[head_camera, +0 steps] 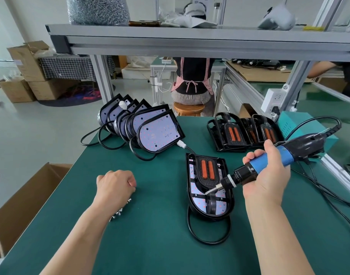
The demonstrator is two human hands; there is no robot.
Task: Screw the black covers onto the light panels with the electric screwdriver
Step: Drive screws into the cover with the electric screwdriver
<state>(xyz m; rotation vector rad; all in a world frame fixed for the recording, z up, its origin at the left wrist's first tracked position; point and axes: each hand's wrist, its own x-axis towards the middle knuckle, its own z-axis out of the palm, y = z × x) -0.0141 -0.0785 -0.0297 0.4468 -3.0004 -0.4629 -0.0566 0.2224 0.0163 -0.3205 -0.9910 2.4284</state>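
Note:
A light panel (198, 203) lies flat on the green mat with a black cover (208, 169) bearing two orange bars on top of it. My right hand (267, 175) grips the blue and black electric screwdriver (269, 161); its bit tip touches the cover's lower left part. My left hand (115, 185) rests on the mat left of the panel, its fingers curled under; what they hold is hidden. Several loose screws (118, 212) lie beside my left wrist.
Several bare light panels (160, 132) lean in a row at the back left with black cables. Covered panels (243, 133) are stacked at the back right. A teal box (295, 124), a power strip (272, 100), a cardboard box (21, 205) and a seated person (192, 80) surround the table.

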